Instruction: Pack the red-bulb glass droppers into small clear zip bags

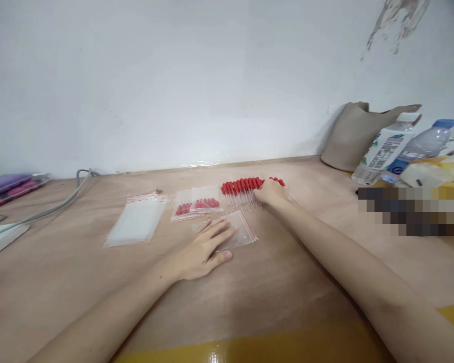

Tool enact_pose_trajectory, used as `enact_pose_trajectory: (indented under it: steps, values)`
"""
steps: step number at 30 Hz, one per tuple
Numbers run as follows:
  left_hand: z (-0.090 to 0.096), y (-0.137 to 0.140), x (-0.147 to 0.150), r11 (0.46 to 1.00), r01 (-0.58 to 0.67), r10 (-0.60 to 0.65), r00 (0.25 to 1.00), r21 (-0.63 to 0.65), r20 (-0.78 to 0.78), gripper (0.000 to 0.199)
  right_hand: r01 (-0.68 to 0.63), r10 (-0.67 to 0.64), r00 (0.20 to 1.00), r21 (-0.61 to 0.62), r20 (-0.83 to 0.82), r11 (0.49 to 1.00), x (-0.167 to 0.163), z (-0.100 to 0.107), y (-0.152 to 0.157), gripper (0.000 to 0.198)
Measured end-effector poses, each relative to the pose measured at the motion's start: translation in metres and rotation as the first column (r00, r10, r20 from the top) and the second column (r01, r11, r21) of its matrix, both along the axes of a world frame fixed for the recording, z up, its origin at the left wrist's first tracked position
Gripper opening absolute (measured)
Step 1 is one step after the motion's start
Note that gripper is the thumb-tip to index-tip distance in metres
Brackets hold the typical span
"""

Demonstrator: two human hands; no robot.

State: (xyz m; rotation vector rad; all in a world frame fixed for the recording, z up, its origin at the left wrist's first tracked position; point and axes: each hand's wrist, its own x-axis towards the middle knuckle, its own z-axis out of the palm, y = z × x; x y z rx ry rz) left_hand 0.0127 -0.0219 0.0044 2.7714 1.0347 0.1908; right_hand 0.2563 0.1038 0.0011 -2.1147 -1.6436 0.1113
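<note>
My left hand (pixel 208 249) lies flat with its fingers spread on a clear zip bag (pixel 242 229), which has a red line along its right edge. Over a row of thin sticks with red handles (pixel 242 185), my right hand (pixel 271 191) is bent down, fingers closed among them; what they grip is hidden. More red handles show just beyond that hand. Left of the row are clear bags with red-handled pieces inside (pixel 207 203), partly overlapping. Further left lies a stack of empty zip bags (pixel 138 219).
At the right stand a grey-brown container (pixel 346 136), a labelled bottle (pixel 386 148) and a blue-capped bottle (pixel 427 141), beside yellow and white packaging (pixel 435 174). A grey cable (pixel 60 205) and a purple and pink package (pixel 13 186) are at the left. A white wall (pixel 174 85) rises behind.
</note>
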Motion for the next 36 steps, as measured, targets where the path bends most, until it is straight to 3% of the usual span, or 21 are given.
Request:
enact_pose_trajectory:
  steps: [5, 9, 13, 15, 18, 20, 22, 24, 27, 30, 36]
  values:
    - [-0.004, 0.005, -0.003, 0.998, 0.058, -0.059, 0.998, -0.019, -0.037, 0.048, 0.007, -0.008, 0.992, -0.007, -0.130, 1.000, 0.003, 0.006, 0.001, 0.014]
    - [-0.007, 0.005, -0.001, 0.997, 0.082, -0.082, 0.996, -0.011, -0.042, 0.047, -0.083, 0.079, 0.913, 0.007, -0.400, 0.997, 0.013, 0.012, -0.008, 0.016]
    - [-0.007, 0.005, 0.001, 0.996, 0.089, -0.089, 0.994, -0.014, -0.055, 0.049, -0.153, 0.153, 0.850, 0.042, -0.504, 0.987, 0.027, 0.010, -0.025, 0.023]
    - [-0.007, 0.005, 0.002, 0.996, 0.093, -0.094, 0.994, -0.014, -0.058, 0.049, -0.190, 0.196, 0.765, 0.075, -0.613, 0.979, 0.033, 0.005, -0.038, 0.021]
    - [-0.008, 0.006, 0.004, 0.994, 0.111, -0.112, 0.992, -0.011, -0.057, 0.050, -0.217, 0.275, 0.509, 0.187, -0.816, 0.958, 0.036, -0.003, -0.059, 0.022]
    - [-0.008, 0.007, 0.004, 0.992, 0.123, -0.124, 0.991, -0.007, -0.055, 0.051, -0.231, 0.335, 0.362, 0.264, -0.870, 0.936, 0.036, -0.007, -0.071, 0.044]
    - [-0.009, 0.007, 0.004, 0.991, 0.130, -0.130, 0.990, -0.001, -0.053, 0.051, -0.265, 0.366, 0.297, 0.293, -0.882, 0.919, 0.032, -0.009, -0.080, 0.070]
    - [-0.009, 0.007, 0.004, 0.991, 0.130, -0.130, 0.990, 0.002, -0.050, 0.051, -0.298, 0.379, 0.285, 0.295, -0.880, 0.908, 0.027, -0.011, -0.086, 0.088]
    - [-0.010, 0.008, 0.004, 0.992, 0.125, -0.125, 0.991, -0.002, -0.045, 0.050, -0.300, 0.430, 0.315, 0.341, -0.846, 0.891, 0.018, -0.016, -0.089, 0.097]
    - [-0.009, 0.008, 0.004, 0.992, 0.123, -0.123, 0.991, -0.007, -0.041, 0.050, -0.286, 0.480, 0.341, 0.397, -0.809, 0.872, 0.010, -0.023, -0.088, 0.092]
    - [-0.008, 0.008, 0.005, 0.994, 0.112, -0.113, 0.992, -0.017, -0.053, 0.052, -0.299, 0.491, 0.304, 0.408, -0.816, 0.863, 0.004, -0.029, -0.086, 0.075]
